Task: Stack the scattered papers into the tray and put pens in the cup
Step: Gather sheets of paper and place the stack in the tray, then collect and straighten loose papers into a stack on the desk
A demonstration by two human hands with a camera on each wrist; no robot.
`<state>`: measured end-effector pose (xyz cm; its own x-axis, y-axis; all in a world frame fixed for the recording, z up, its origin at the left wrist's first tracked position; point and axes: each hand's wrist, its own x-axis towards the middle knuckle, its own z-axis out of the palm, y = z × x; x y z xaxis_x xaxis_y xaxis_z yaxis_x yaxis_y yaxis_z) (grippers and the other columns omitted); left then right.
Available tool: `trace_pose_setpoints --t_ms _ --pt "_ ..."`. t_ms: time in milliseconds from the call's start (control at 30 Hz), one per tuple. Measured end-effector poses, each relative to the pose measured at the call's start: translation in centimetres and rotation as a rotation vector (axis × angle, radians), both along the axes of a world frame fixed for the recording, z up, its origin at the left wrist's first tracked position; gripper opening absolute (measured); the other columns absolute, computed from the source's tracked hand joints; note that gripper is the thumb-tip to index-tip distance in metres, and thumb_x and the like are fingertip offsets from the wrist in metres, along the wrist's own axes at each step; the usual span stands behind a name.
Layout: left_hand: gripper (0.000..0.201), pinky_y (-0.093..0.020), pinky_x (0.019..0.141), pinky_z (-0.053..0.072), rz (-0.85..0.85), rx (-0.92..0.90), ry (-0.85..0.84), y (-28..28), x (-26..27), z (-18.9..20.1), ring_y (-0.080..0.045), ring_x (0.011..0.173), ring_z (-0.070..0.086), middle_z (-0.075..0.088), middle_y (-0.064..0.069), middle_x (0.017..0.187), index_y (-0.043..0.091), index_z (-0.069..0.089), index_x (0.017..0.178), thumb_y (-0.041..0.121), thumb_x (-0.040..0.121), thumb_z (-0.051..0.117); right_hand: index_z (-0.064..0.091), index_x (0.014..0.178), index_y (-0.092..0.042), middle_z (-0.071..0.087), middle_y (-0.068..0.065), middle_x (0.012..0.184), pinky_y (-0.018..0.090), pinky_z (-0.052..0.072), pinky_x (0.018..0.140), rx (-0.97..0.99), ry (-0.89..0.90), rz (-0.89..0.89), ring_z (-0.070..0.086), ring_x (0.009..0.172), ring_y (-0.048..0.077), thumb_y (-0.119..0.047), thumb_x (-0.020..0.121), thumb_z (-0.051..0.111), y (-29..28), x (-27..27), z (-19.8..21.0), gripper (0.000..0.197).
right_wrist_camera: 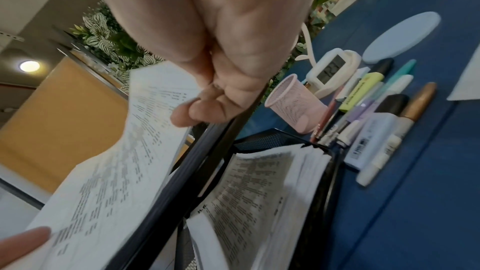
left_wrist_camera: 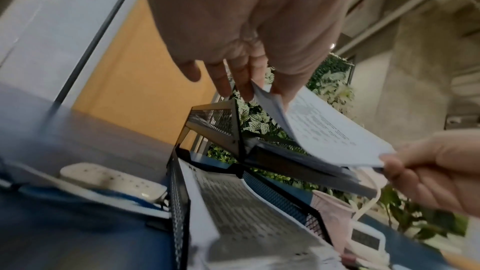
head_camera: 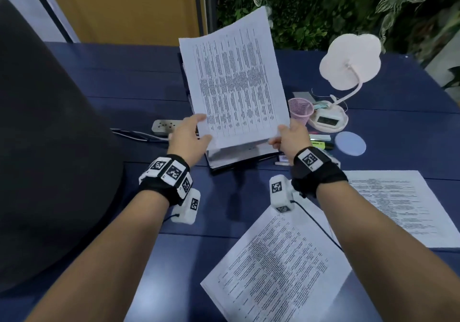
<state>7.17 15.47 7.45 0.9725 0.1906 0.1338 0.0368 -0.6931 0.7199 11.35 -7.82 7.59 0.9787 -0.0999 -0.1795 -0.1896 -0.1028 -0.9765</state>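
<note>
Both hands hold one printed sheet [head_camera: 236,80] tilted up over the black mesh tray [head_camera: 217,168]. My left hand [head_camera: 199,127] pinches its lower left corner, and my right hand [head_camera: 281,135] pinches the lower right corner. In the left wrist view the sheet [left_wrist_camera: 324,130] hangs above the tray [left_wrist_camera: 179,213], which holds printed pages. The right wrist view shows several pens and markers [right_wrist_camera: 376,120] lying right of the tray [right_wrist_camera: 272,137], with the pink mesh cup [right_wrist_camera: 291,102] behind them. Two loose sheets [head_camera: 276,269] [head_camera: 398,204] lie on the blue table near me.
A pink flower-shaped lamp [head_camera: 348,63] with a small clock [head_camera: 327,120] at its base stands right of the cup [head_camera: 300,109]. A round blue coaster [head_camera: 350,143] lies beside the pens [head_camera: 321,142]. A power strip [head_camera: 165,126] sits left of the tray; a large dark rounded object [head_camera: 49,147] fills the left.
</note>
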Motion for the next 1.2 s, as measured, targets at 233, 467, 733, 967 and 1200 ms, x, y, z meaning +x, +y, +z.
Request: trace_pose_setpoints --t_ms 233,467,733,967,1200 --pt "0.058 -0.060 0.112 0.001 -0.072 0.718 0.142 -0.6 2.8 1.1 -0.027 0.145 0.010 0.028 -0.001 0.152 0.023 0.034 0.142 0.045 0.090 0.049 0.027 0.137 -0.010 0.056 0.015 0.065 0.025 0.047 0.042 0.014 0.110 -0.084 0.059 0.038 0.014 0.002 0.097 0.032 0.9 4.4 0.7 0.042" --pt "0.050 -0.062 0.109 -0.010 -0.089 0.863 0.196 -0.9 3.7 -0.2 -0.027 0.146 -0.005 0.007 0.000 0.159 0.027 0.043 0.139 0.049 0.095 0.035 0.041 0.104 -0.015 0.061 0.015 0.080 0.022 0.044 0.036 -0.363 0.057 -0.145 0.062 0.044 0.020 -0.011 0.087 0.049 0.7 5.6 -0.7 0.019" --pt "0.060 -0.062 0.108 -0.014 -0.153 0.956 0.237 -0.8 3.0 0.3 -0.028 0.146 -0.006 0.007 0.003 0.159 0.028 0.036 0.143 0.060 0.094 0.024 0.050 0.098 -0.011 0.055 0.003 0.078 0.023 0.035 0.067 -0.496 -0.059 -0.197 0.050 0.074 0.022 -0.018 0.084 0.059 -0.3 3.5 -1.0 0.018" --pt "0.055 -0.059 0.111 -0.008 -0.170 0.770 0.166 -2.4 -1.0 -1.2 -0.025 0.147 0.003 0.022 0.005 0.156 0.029 0.027 0.146 0.052 0.096 0.032 0.057 0.100 -0.008 0.063 0.013 0.099 0.029 0.043 0.081 -0.535 0.088 -0.190 0.060 0.096 0.031 -0.020 0.086 0.061 -3.7 -2.1 -5.1 0.019" --pt "0.048 -0.051 0.106 0.022 -0.136 0.562 -0.146 -6.1 -6.0 -4.5 -0.032 0.124 0.044 0.049 -0.008 0.134 0.018 0.054 0.125 0.023 0.079 0.065 0.059 0.106 -0.014 0.062 0.010 0.113 0.032 0.045 0.088 -0.748 0.338 -0.058 0.055 0.108 0.031 -0.015 0.084 0.059 -8.4 -6.9 -8.9 0.022"
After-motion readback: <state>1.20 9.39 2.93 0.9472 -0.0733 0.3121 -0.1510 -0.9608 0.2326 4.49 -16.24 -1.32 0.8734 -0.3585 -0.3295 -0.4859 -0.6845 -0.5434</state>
